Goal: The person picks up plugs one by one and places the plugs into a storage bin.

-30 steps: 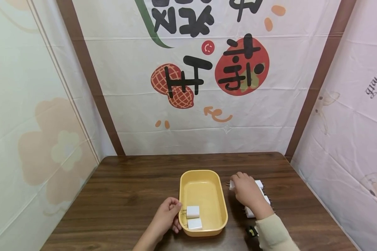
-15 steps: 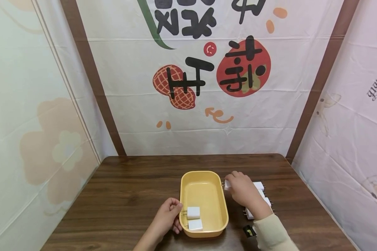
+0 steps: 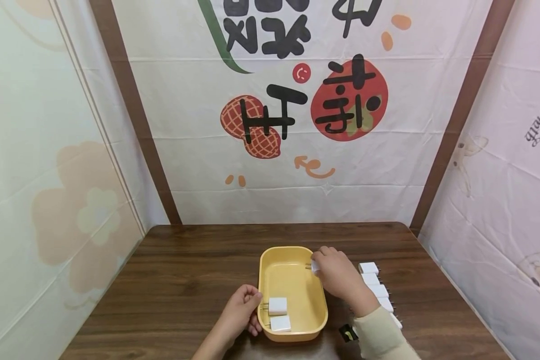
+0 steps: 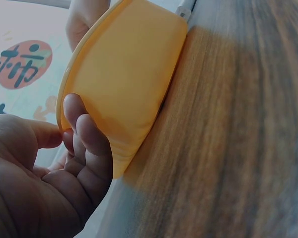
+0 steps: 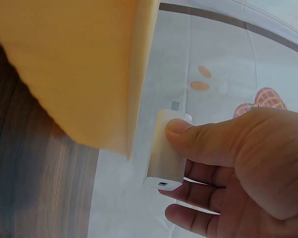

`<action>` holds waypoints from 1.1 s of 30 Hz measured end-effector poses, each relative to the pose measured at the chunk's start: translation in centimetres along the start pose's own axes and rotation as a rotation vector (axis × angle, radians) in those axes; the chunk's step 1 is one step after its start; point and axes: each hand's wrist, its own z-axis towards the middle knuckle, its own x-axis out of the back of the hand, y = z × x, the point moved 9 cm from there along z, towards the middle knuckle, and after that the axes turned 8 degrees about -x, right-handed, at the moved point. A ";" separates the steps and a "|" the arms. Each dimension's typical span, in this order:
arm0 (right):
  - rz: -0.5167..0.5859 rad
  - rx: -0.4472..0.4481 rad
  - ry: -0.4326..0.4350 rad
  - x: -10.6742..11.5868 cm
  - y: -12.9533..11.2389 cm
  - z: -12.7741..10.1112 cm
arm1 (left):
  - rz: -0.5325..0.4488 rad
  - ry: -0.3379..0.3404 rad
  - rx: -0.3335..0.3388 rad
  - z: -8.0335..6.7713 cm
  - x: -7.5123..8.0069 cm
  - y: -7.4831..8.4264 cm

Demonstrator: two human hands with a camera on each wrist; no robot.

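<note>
A yellow plastic basin [image 3: 292, 280] stands on the table, and two white chargers [image 3: 277, 306] lie in its near left corner with prongs facing left. At its left rim my left hand [image 3: 237, 311] grips the edge, thumb over the rim and fingers curled against the outer wall, as the left wrist view shows. My right hand [image 3: 340, 274] pinches another white charger [image 5: 165, 151] between thumb and fingers, over the basin's far right rim. This charger's prongs point left in the head view; its port end shows in the right wrist view.
Right of the basin, several white chargers [image 3: 375, 291] lie in a row on the dark wood table [image 3: 184, 280], partly behind my right forearm. A small black object with a yellow-green mark [image 3: 348, 333] is by the right sleeve. Printed white cloth [image 3: 198, 205] hangs behind the table.
My right hand has carried its charger leftward from beside the row to the basin's right rim. More of the row shows now. My left hand keeps its grip on the basin.
</note>
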 end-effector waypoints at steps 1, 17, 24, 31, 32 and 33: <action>0.000 0.001 -0.006 -0.1 -0.2 0.1 | 0.000 0.000 0.003 0.0 0.0 0.0; -0.022 0.062 -0.026 -1.1 -3.8 0.6 | -0.005 -0.008 -0.005 0.0 0.0 -0.1; -0.041 0.096 -0.034 -1.7 -5.5 0.6 | -0.008 -0.005 -0.007 -0.1 0.1 -0.1; -0.044 0.134 -0.030 -2.3 -6.8 0.7 | -0.007 -0.009 -0.006 -0.1 0.1 -0.1; -0.045 0.141 -0.025 -2.3 -6.9 0.7 | -0.007 -0.009 -0.006 -0.1 0.1 -0.1; -0.043 0.145 -0.022 -2.4 -7.0 0.6 | -0.007 -0.008 -0.006 -0.1 0.1 -0.1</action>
